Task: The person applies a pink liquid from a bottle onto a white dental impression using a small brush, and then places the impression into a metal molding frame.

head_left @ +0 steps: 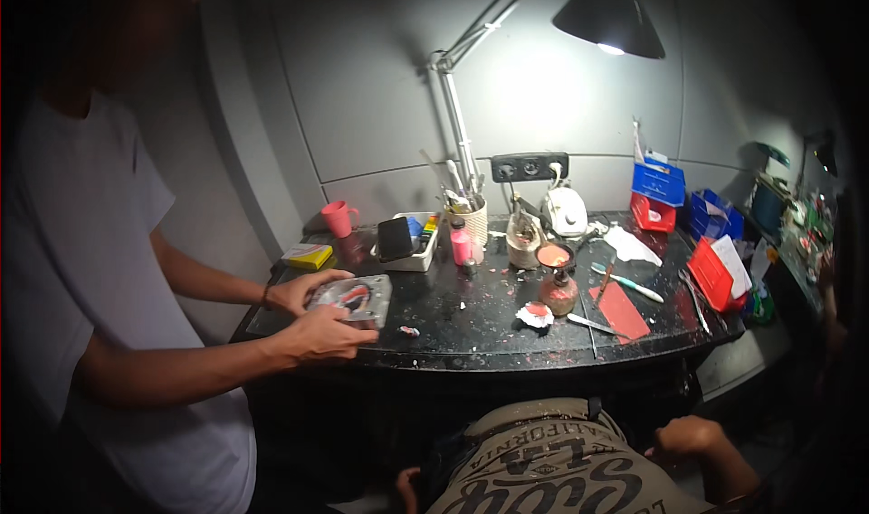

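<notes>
1. Own right hand: low, in front of the desk, fingers curled inward; cannot tell whether they hold anything.
2. Own left hand: a sliver at the lower edge, finger state cannot be told.
3. Co-worker's hands: both closed on a greyish, see-through case above the desk's left end; dark and reddish shapes show in it, blurred.
4. Containers: white tray with a black flat item, blue and yellow pieces; ribbed pale cup full of upright tools; pink bottle; scalloped white dish, reddish stuff inside; round vessel beneath a pinkish bowl; pink mug, contents hidden.
5. Surface: black desk, flecked pink and white. Grey panelled wall behind, socket strip on it; lamp lit overhead.
6. Also about: toothbrush near a red sheet.
7. In the way: co-worker's white shirt blocks the left; own tan shirt fills the lower middle.
</notes>
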Motion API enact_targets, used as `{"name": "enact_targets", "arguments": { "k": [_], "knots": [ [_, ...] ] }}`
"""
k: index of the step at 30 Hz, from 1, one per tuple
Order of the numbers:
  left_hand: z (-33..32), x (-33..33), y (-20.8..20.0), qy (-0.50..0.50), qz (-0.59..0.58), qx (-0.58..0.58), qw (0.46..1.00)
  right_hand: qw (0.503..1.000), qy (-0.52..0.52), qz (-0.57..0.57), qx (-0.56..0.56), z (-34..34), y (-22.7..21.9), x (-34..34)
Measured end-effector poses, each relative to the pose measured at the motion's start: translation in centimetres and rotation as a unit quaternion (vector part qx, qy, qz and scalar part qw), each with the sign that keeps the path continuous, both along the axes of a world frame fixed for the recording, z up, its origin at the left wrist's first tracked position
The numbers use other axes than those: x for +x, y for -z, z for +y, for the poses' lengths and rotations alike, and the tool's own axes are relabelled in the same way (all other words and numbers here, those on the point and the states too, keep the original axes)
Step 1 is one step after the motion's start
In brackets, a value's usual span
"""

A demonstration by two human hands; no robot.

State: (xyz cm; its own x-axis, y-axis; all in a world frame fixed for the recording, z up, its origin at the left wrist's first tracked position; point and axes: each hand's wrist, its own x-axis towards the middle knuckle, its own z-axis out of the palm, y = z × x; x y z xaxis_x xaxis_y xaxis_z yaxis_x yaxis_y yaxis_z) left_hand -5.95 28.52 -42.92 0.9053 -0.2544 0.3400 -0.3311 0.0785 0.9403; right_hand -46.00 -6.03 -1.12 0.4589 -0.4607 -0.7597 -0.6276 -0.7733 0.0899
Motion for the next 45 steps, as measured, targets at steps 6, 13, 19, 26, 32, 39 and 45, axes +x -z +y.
{"name": "enact_targets", "arguments": {
  "k": [6, 13, 19, 26, 32, 39, 45],
  "knots": [
    [-6.6, 0.2, -27.2, -0.136, -0.324, 0.101, 0.931, 0.901, -0.105, -0.42, 0.022, 0.7, -6.5, 1.2],
    [-15.2, -2.6, -40.6, 0.003, -0.435, 0.068, 0.898, 0.816, -0.092, -0.562, 0.102, -2.5, -8.6, 5.7],
    [-25.4, -4.6, -42.3, 0.047, -0.393, 0.235, 0.888, 0.717, -0.038, -0.692, 0.069, -5.3, -7.4, 8.2],
    [-28.5, -4.5, -40.4, 0.067, -0.38, 0.316, 0.867, 0.701, -0.031, -0.707, 0.09, -7.8, -5.0, 10.3],
    [-27.6, -3.4, -41.0, 0.116, -0.319, 0.189, 0.921, 0.721, 0.029, -0.688, 0.077, -9.1, -3.4, 11.4],
    [-25.1, -4.8, -41.5, 0.226, -0.24, 0.036, 0.943, 0.706, 0.042, -0.705, 0.058, -9.1, -3.1, 12.1],
    [-22.6, -6.6, -43.0, 0.21, -0.307, -0.003, 0.928, 0.718, -0.008, -0.696, 0.014, -8.0, -4.1, 14.7]
  ]
}}
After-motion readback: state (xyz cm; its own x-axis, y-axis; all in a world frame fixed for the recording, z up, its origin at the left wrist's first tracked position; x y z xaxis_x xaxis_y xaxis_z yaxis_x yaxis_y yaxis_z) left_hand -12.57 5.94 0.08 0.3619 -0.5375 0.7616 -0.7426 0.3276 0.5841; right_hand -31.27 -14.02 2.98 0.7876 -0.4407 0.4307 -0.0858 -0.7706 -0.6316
